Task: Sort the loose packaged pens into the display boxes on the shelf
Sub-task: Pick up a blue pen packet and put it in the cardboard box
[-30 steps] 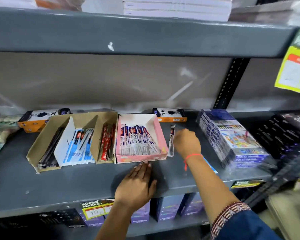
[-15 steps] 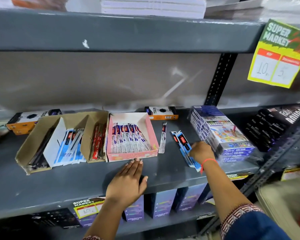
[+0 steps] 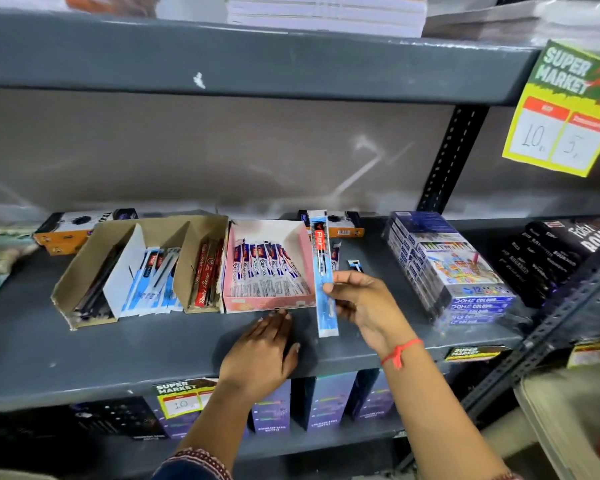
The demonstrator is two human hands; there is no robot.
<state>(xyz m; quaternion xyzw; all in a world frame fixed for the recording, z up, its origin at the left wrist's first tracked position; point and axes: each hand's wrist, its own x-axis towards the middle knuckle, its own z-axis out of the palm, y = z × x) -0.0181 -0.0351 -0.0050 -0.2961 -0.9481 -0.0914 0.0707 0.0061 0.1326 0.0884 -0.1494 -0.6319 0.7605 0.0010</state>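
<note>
My right hand (image 3: 364, 303) pinches a long blue packaged pen (image 3: 324, 275) with a red label, holding it upright just right of the pink display box (image 3: 302, 244). That box holds several white and purple packaged pens. My left hand (image 3: 260, 351) lies flat on the grey shelf (image 3: 101, 355) in front of the pink box, holding nothing. To the left stands a brown cardboard box (image 3: 80, 268) with a white divider, holding dark pens, blue packaged pens (image 3: 155, 275) and red packaged pens (image 3: 207, 271). Another loose packaged pen (image 3: 335, 258) lies behind the held one, and a small loose piece (image 3: 355, 265) lies beside it.
Stacked colour-pencil packs (image 3: 454, 268) stand to the right, dark packs (image 3: 548, 254) beyond them. Orange boxes (image 3: 66, 226) lie at the shelf back. A yellow price sign (image 3: 568, 109) hangs from the upper shelf. Purple boxes (image 3: 326, 400) fill the shelf below.
My right hand has picked the blue packaged pen off the shelf near the colour-pencil packs and carried it left and up, beside the pink box. My left hand has stayed flat.
</note>
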